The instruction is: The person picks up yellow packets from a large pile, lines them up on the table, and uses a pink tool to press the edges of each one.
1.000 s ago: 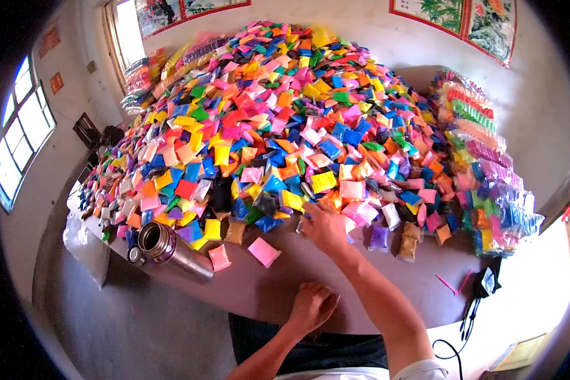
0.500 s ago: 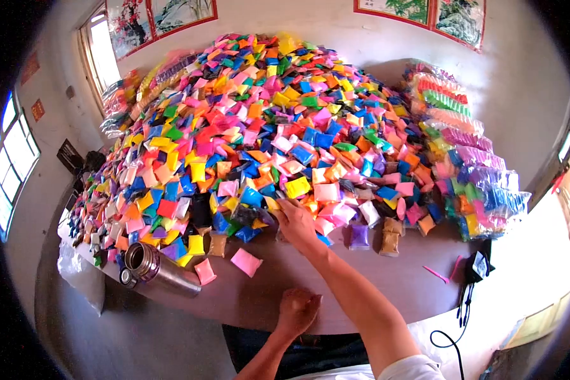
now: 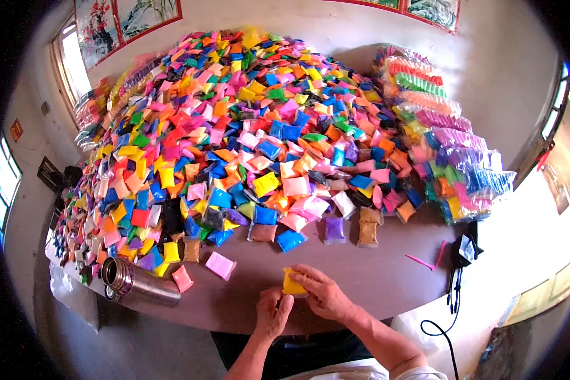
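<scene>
My right hand (image 3: 323,294) grips a small yellow packet (image 3: 293,282) over the front edge of the table. Just left of that packet is my left hand (image 3: 273,311), fingers curled and thumb raised; whether it touches the packet's edge I cannot tell. Beyond both hands rises a large heap of small colourful packets (image 3: 259,145). Near the heap's foot lie a pink packet (image 3: 221,265), a blue packet (image 3: 291,240) and a purple packet (image 3: 334,230).
An open metal flask (image 3: 147,286) lies tilted at the front left of the table (image 3: 373,278). Pink sticks (image 3: 420,261) and a black device (image 3: 465,251) with cables are at the right. Bagged packets (image 3: 475,164) are stacked behind them.
My right hand has come back from the heap toward me, now with the yellow packet. My left hand has opened its fist somewhat and moved slightly left beside it. The view has shifted.
</scene>
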Tool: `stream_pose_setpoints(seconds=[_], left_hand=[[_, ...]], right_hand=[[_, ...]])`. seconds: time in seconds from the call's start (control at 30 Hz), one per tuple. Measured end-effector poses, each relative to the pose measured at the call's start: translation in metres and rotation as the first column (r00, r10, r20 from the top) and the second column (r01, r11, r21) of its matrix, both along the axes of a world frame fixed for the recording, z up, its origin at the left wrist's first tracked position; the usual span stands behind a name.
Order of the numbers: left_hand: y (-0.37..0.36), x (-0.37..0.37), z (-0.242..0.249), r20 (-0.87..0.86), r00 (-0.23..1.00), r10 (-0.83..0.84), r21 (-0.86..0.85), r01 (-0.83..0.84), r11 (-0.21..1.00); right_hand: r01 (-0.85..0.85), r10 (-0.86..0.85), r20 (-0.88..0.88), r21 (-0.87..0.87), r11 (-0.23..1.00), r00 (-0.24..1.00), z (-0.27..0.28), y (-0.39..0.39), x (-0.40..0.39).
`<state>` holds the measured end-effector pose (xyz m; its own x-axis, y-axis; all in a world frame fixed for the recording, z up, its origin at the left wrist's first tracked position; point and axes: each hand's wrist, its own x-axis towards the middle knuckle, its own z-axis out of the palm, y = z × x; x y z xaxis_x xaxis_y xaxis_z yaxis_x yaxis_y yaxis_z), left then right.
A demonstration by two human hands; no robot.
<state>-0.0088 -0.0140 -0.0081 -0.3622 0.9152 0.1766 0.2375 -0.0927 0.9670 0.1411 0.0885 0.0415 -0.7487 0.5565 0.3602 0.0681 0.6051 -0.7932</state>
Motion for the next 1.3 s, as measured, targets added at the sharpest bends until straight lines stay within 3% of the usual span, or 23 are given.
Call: stream_pose_setpoints(seconds=[0.07,0.13,0.17,0.2,0.23,0.3,0.33,0.37,0.43,0.47,0.53,0.67,0.77,0.9,0.97,1.03,1.1,1.2,1.3], left_hand=[[0.002,0.001,-0.001,0.034,0.999,-0.012,-0.075,0.015,0.997],[0.003,0.003,-0.002,-0.204,0.974,0.1,0.08,-0.085,0.993],[0.001,0.002,0.0,-0.204,0.974,0.098,0.073,-0.085,0.994],[-0.001,0.001,0.006,-0.132,0.991,0.035,-0.041,-0.041,0.998],[-0.001,0.001,0.01,-0.052,0.998,-0.021,-0.15,0.013,0.989],[0.0,0.001,0.005,-0.117,0.993,0.0,-0.086,-0.01,0.996],[0.0,0.001,0.003,-0.185,0.982,0.025,-0.016,-0.029,0.999],[0.001,0.001,0.002,-0.185,0.982,0.024,-0.025,-0.029,0.999],[-0.001,0.002,0.004,-0.279,0.959,0.046,-0.017,-0.053,0.998],[0.0,0.001,0.007,-0.28,0.959,0.051,-0.028,-0.061,0.998],[0.0,0.002,0.014,-0.27,0.963,-0.018,-0.049,0.004,0.999],[-0.001,0.001,0.016,-0.289,0.957,-0.003,-0.041,-0.009,0.999],[-0.001,0.0,0.02,-0.295,0.954,-0.045,-0.104,0.015,0.994],[0.002,0.002,0.012,-0.242,0.97,-0.004,0.013,0.007,1.0],[0.004,-0.002,0.019,-0.278,0.953,-0.123,-0.055,0.112,0.992],[0.007,0.001,0.016,-0.397,0.918,-0.002,0.149,0.067,0.987],[0.005,-0.001,0.007,-0.391,0.919,-0.053,0.059,0.082,0.995],[0.005,-0.003,0.006,-0.359,0.928,-0.097,0.013,0.109,0.994],[0.005,-0.004,0.013,-0.403,0.909,-0.111,0.028,0.133,0.991]], right_hand=[[-0.014,0.015,-0.033,0.028,0.999,0.999,-0.005,-0.002,0.002],[-0.034,0.037,-0.065,0.051,0.998,0.997,-0.008,-0.003,0.004],[-0.001,-0.023,-0.168,-0.143,0.99,0.986,-0.01,-0.003,0.008],[0.015,-0.104,-0.253,-0.333,0.943,0.962,-0.008,-0.004,0.011],[0.018,-0.108,-0.248,-0.34,0.94,0.963,-0.004,-0.005,0.011],[-0.136,-0.332,-0.409,-0.78,0.611,0.85,0.004,-0.01,0.005],[-0.026,-0.39,-0.343,-0.779,0.626,0.855,-0.004,-0.01,-0.002],[-0.026,-0.394,-0.339,-0.785,0.62,0.855,-0.01,-0.008,-0.002],[0.069,-0.254,-0.087,-0.834,0.547,0.963,-0.016,-0.005,0.001],[0.065,-0.247,-0.084,-0.84,0.539,0.965,-0.015,-0.004,0.001],[0.009,-0.224,-0.089,-0.915,0.404,0.971,-0.011,-0.001,0.003],[-0.004,-0.161,-0.073,-0.92,0.392,0.984,-0.007,-0.001,-0.002],[-0.093,-0.168,-0.177,-0.904,0.417,0.97,-0.019,0.0,-0.006],[-0.144,-0.139,-0.242,-0.857,0.495,0.96,-0.029,-0.005,-0.004],[-0.087,-0.158,-0.194,-0.854,0.514,0.968,-0.023,-0.006,0.001],[-0.12,-0.127,-0.22,-0.835,0.537,0.967,-0.024,-0.005,0.005],[-0.137,-0.111,-0.239,-0.815,0.563,0.965,-0.017,-0.007,0.0],[-0.024,-0.152,-0.132,-0.827,0.561,0.979,-0.009,-0.008,-0.009],[0.025,-0.161,-0.083,-0.819,0.573,0.983,-0.021,-0.008,-0.013]])
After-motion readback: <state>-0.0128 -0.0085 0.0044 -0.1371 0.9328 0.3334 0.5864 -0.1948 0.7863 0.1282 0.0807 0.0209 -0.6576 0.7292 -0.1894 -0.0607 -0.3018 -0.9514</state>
